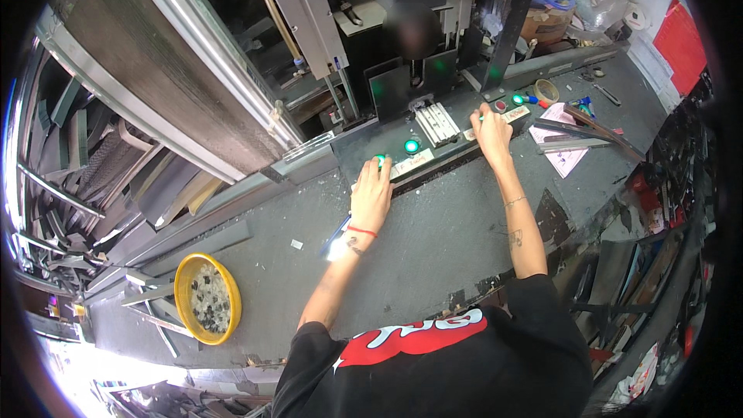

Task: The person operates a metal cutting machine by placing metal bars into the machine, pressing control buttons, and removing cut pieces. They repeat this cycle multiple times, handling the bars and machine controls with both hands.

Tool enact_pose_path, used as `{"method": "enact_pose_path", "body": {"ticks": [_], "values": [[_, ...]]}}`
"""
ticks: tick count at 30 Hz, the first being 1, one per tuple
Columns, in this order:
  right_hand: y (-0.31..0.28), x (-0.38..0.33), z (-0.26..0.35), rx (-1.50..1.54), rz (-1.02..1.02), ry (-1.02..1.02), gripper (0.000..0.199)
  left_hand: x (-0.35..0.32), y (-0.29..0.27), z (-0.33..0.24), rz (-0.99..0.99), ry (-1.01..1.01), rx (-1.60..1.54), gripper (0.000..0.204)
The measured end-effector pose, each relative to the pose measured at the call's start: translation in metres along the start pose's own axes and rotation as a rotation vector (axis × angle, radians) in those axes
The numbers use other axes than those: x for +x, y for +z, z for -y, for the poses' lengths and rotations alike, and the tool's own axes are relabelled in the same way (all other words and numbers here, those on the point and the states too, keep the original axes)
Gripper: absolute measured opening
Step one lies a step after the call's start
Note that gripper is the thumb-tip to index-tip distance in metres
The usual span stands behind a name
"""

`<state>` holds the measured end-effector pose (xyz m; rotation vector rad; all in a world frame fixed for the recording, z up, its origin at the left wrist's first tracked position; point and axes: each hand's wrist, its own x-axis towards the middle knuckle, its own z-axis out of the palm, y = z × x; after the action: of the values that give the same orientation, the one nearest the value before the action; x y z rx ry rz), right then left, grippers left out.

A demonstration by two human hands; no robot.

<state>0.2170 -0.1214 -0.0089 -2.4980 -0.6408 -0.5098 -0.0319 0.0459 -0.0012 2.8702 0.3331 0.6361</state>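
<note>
My left hand (373,192) lies over the left end of a dark control panel (357,149), its fingers stretched onto a green button (381,158). Further right, my right hand (493,138) rests on the same panel, fingers bent and apart at another green spot (481,117), mostly covered. Neither hand visibly holds anything. Between them a lit green button (412,146) and a ribbed silver metal block (437,123) sit below the machine's dark central head (412,35). One more lit green button (517,99) shows beyond my right hand. Pale labels (412,162) line the panel's front.
A yellow bowl (179,302) of small pieces stands on the grey bench (286,286) at left, beside metal strips (159,317). Dark bars (576,139) lie on paper at right, near a tape roll (546,91). Long profiles (209,54) rise at upper left.
</note>
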Motion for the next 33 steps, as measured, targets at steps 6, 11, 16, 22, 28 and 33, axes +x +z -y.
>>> {"method": "enact_pose_path", "body": {"ticks": [6,11,16,22,28,33], "values": [[0.004,-0.007,-0.011,0.179,-0.064,0.052,0.026,0.006,0.006,-0.005,-0.017,-0.028,0.086,0.062],[0.014,-0.020,-0.010,0.307,-0.199,0.060,0.024,0.008,0.010,-0.009,-0.093,-0.015,0.169,0.043],[0.016,-0.070,-0.006,0.764,-0.137,0.146,0.030,0.009,0.004,-0.008,-0.093,-0.005,0.149,0.041],[0.008,-0.159,0.007,0.865,0.048,0.289,0.033,0.011,-0.002,-0.007,-0.052,0.003,0.167,0.039],[0.004,-0.153,0.014,0.924,0.113,0.359,0.030,0.011,0.005,-0.013,0.036,-0.056,0.286,0.066],[0.007,-0.154,0.011,0.893,0.157,0.334,0.029,0.009,0.011,-0.024,-0.013,-0.022,0.249,0.070]]}}
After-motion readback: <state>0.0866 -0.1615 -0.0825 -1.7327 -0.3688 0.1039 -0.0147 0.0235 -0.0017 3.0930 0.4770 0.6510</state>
